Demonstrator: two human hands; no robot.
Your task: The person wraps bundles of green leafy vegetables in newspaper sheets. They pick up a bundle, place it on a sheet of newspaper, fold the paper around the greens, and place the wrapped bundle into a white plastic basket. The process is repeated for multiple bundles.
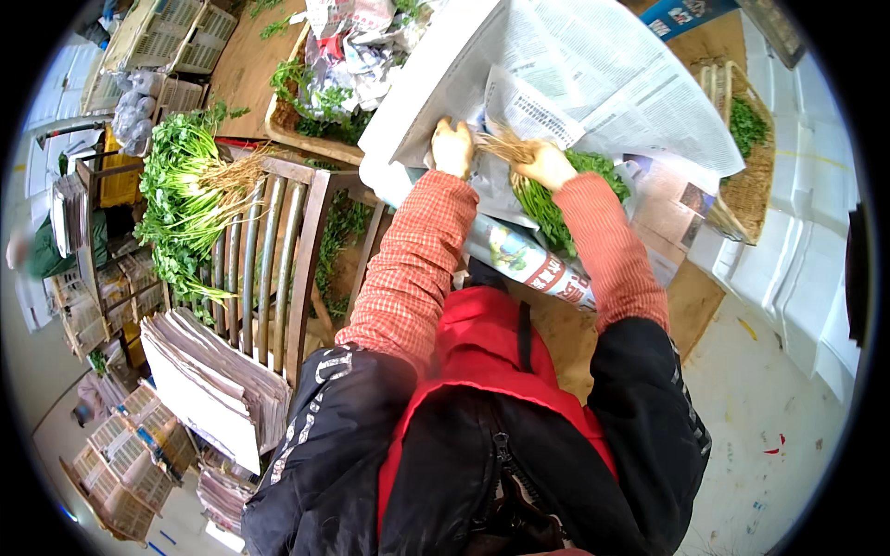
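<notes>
Open newspaper sheets (pixel 612 74) lie spread in front of me, with a colorful printed sheet (pixel 517 255) along the near edge. My left hand (pixel 452 148) is curled closed on the paper, left of the middle. My right hand (pixel 549 167) grips a bunch of leafy greens by its pale brown roots (pixel 505 144); the bunch's green stems and leaves (pixel 547 213) lie on the paper, partly behind my right hand and sleeve. The two hands are a short distance apart, and the bunch's root ends reach toward my left hand.
A wooden slatted rack (pixel 306 250) at left holds greens (pixel 176 185) and stacked papers (pixel 213 389). Baskets hold scraps and greens (pixel 348 56) at back and greens (pixel 746 125) at right. Crates (pixel 120 445) stand lower left. A person in green (pixel 46 246) is at far left.
</notes>
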